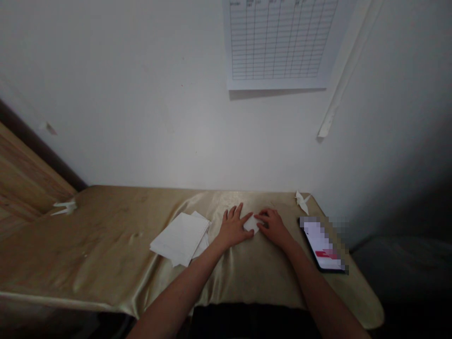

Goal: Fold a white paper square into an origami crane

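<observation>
A small piece of folded white paper (251, 224) lies on the cloth-covered table between my two hands. My left hand (233, 229) rests palm down with its fingers spread, the index finger and thumb touching the paper's left side. At the right edge of the paper, my right hand (273, 228) has its fingers bent, with the index finger and thumb on the paper. Part of the sheet is covered by the fingers. Just left of my left hand is a stack of white paper sheets (181, 237), loosely piled.
A phone (323, 247) with a lit screen lies right of my right arm. One white paper crane (302, 202) sits at the table's back right, another folded paper bird (66, 207) at the far left. Behind the gold tablecloth (106, 245) stands a wall with a printed chart (277, 47).
</observation>
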The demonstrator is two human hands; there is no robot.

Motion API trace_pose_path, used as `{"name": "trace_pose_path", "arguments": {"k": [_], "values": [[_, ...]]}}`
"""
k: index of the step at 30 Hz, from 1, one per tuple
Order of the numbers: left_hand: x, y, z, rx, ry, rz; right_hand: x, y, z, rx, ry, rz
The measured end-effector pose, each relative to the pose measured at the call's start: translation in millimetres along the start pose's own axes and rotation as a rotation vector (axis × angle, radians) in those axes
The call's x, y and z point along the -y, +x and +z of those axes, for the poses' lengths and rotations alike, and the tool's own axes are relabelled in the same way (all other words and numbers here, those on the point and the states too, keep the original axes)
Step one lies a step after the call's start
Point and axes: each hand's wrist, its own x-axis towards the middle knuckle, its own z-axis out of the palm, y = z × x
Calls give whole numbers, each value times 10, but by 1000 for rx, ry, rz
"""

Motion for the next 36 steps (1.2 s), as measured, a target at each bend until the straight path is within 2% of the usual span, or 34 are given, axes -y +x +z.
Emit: {"name": "trace_pose_path", "arguments": {"k": [7,20,32,36], "values": [[24,14,17,-1,-13,3,76,-5,35,1,-114,25],[18,12,0,14,-12,-18,176,-19,-197,-10,-219,130],[-25,2,-49,89,151,-30,266,-10,-335,34,-271,276],[-28,0,-52,83,159,-30,210,-30,-307,39,-255,243]]}}
